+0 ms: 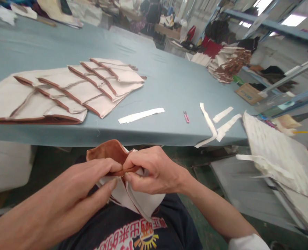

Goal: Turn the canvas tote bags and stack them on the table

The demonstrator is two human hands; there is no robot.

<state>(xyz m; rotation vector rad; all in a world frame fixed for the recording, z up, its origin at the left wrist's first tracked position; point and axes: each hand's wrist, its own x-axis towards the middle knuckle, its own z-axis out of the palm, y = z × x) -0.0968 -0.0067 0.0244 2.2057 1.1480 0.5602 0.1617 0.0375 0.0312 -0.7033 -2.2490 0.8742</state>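
Close to my body, before the table edge, I hold a sewn fabric piece, cream outside with a brown lining. My left hand pinches its brown-edged rim between thumb and fingers. Right beside it, my right hand grips the same rim, thumb below and fingers above. The brown inside shows behind my fingers. The fabric's lower part hangs down in front of my dark shirt. What lies between the fingertips is partly hidden.
Overlapping cream pieces with brown edges lie on the blue-green table. A white strip, pink thread snips and more white strips lie farther right. A pile of cream and brown pieces stands at the far end.
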